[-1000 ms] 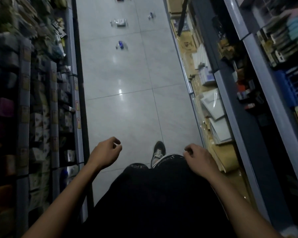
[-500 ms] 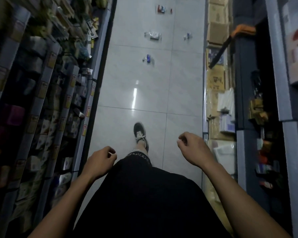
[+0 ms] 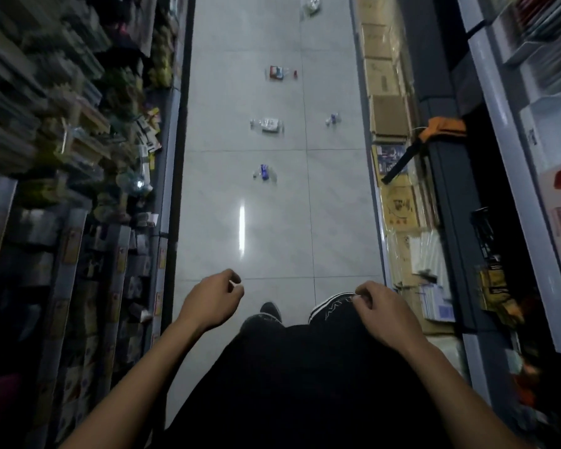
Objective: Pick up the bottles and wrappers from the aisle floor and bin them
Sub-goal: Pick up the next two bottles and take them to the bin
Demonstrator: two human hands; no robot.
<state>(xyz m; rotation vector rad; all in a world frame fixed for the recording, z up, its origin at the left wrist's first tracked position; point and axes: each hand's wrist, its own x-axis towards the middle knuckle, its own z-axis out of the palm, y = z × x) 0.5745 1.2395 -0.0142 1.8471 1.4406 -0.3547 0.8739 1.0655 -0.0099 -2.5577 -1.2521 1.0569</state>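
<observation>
Litter lies scattered along the pale tiled aisle floor ahead. Nearest is a small clear bottle with a blue label (image 3: 264, 172). Beyond it lies a clear bottle with a white label (image 3: 268, 124), and to its right a small blue-and-white piece (image 3: 332, 119). Farther off sits a red-and-white wrapper or bottle (image 3: 276, 72), and a white piece (image 3: 313, 3) lies at the top edge. My left hand (image 3: 212, 299) and my right hand (image 3: 382, 311) hang in front of my body, fingers loosely curled, holding nothing, well short of all the litter.
Stocked shelves (image 3: 88, 176) line the left side of the aisle. On the right, cardboard boxes (image 3: 386, 92) and stacked goods stand along the floor edge under grey shelving (image 3: 499, 131). An orange-handled tool (image 3: 434, 131) juts out from the right shelf. No bin is in view.
I have walked forward along the aisle; the litter sits lower and nearer in view. My feet have swapped stride. Both hands stay loosely curled and hold nothing.
</observation>
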